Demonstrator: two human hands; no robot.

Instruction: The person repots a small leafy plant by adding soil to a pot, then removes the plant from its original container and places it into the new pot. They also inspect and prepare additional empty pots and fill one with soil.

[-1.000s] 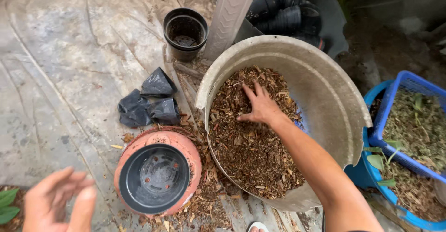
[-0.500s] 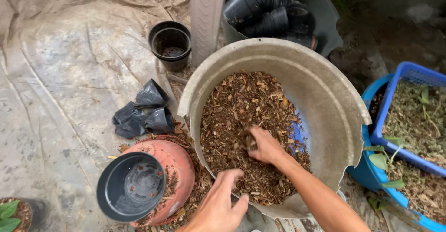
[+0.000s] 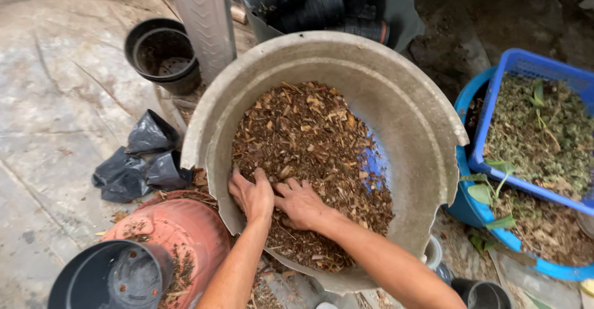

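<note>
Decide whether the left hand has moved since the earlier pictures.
Yes. The left hand went from outside the grey tub into its mulch, beside the right hand.

No labels, signs or screens anywhere. Only packaging — a small heap of crumpled black plastic bags on the ground, left of the big grey basin and just above the upturned terracotta pot. Glossy, creased, limp — lying flat and bunched together, touching one another, unmarked on every visible side.
</note>
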